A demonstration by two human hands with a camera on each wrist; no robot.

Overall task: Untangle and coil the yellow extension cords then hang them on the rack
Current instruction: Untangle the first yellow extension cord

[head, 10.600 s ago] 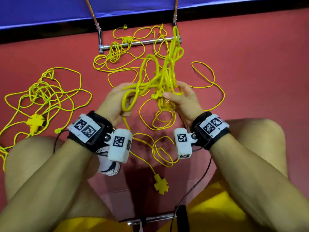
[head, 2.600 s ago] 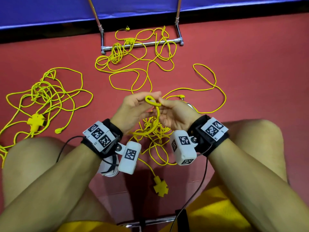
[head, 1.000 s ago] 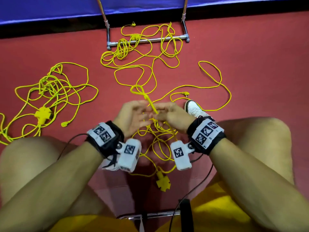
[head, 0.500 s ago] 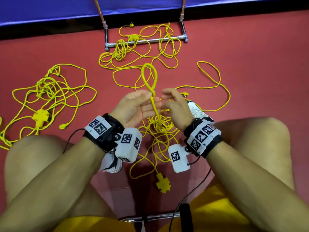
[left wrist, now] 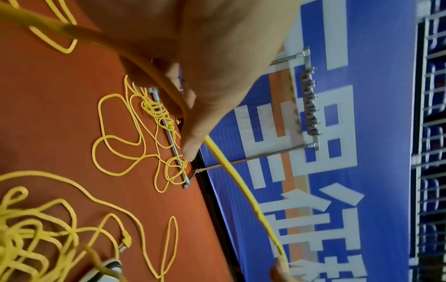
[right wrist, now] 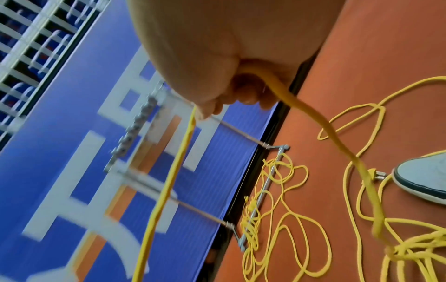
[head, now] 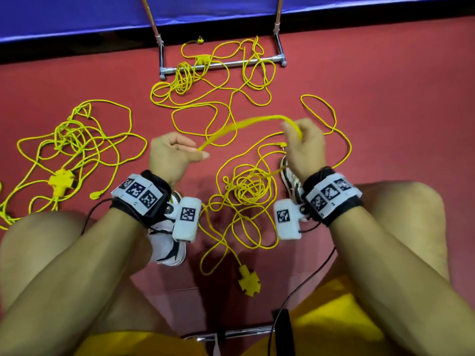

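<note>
A length of yellow extension cord (head: 246,124) arcs between my two hands above the red floor. My left hand (head: 174,152) pinches one end of that span, my right hand (head: 303,142) grips the other, and the cord (right wrist: 337,137) drops from the right hand into a tangled pile (head: 249,191) between my feet. A yellow cross-shaped socket (head: 248,280) ends that cord near me. In the left wrist view the cord (left wrist: 241,181) runs out past my fingers (left wrist: 193,133). The metal rack (head: 223,64) stands at the far wall with another cord tangled over its base bar.
A third yellow cord (head: 77,145) with its socket block (head: 61,181) sprawls at the left. A blue banner wall (head: 77,14) backs the rack. My white shoes (head: 167,247) and bare knees flank the pile. The rack's hook bar (left wrist: 310,103) shows in the wrist views.
My hands have drawn apart from a shared pinch on an upright loop. The cord now stretches in a blurred arc between them, and the pile lies loose on the floor.
</note>
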